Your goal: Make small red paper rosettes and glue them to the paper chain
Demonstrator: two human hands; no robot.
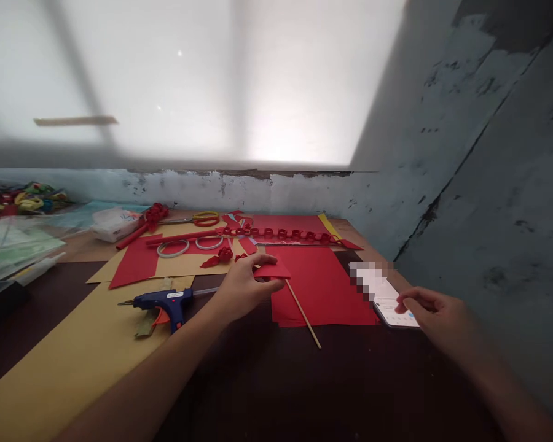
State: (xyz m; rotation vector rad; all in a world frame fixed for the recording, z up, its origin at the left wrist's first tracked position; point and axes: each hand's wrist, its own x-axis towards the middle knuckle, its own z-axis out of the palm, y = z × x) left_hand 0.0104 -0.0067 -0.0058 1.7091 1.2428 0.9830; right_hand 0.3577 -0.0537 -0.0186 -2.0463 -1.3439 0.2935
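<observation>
Between the thumb and fingers of my left hand (pixel 246 285) is a small piece of red paper (pixel 276 270). From under it a thin wooden stick (pixel 306 316) slants down toward me; whether my fingers also touch the stick I cannot tell. Large red paper sheets (pixel 311 288) lie just beyond. Over the lower end of a lit phone (pixel 387 304) hovers my right hand (pixel 435 316), its fingers loosely bent and holding nothing; contact with the screen is unclear. To the left, a blue glue gun (pixel 166 301) with an orange trigger rests on yellow paper (pixel 87 344).
Behind my left hand lie a red ring chain (pixel 281 234), scissors (pixel 205 218), white tape rings (pixel 172 248) and a red paper flower (pixel 223 255). A clear plastic box (pixel 115 224) stands farther left. The wall (pixel 488 215) closes off the right side.
</observation>
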